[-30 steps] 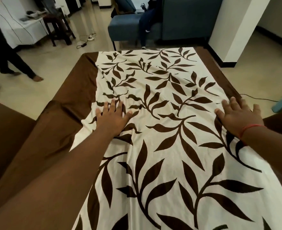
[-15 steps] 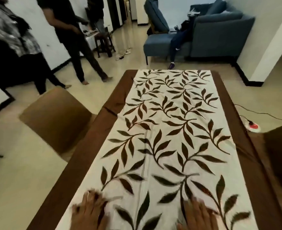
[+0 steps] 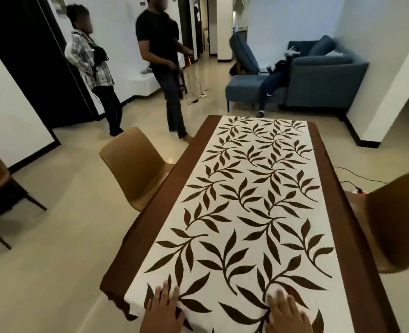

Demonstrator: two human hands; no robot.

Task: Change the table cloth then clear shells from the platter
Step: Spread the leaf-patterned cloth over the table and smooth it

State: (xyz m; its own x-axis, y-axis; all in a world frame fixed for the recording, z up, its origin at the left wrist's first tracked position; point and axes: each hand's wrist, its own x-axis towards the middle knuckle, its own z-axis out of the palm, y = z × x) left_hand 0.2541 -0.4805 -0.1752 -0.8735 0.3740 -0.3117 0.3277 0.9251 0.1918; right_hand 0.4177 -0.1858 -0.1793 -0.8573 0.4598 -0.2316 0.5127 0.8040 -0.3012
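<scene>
left hand (image 3: pixel 164 307) and right hand (image 3: pixel 286 313) lie flat, fingers straight, on the leaf-print tablecloth (image 3: pixel 244 212)

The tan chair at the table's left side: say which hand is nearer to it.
Left. The left hand lies flat on the table cloth near its left edge, below the tan chair. The right hand lies flat further right, past the cloth's middle.
</scene>
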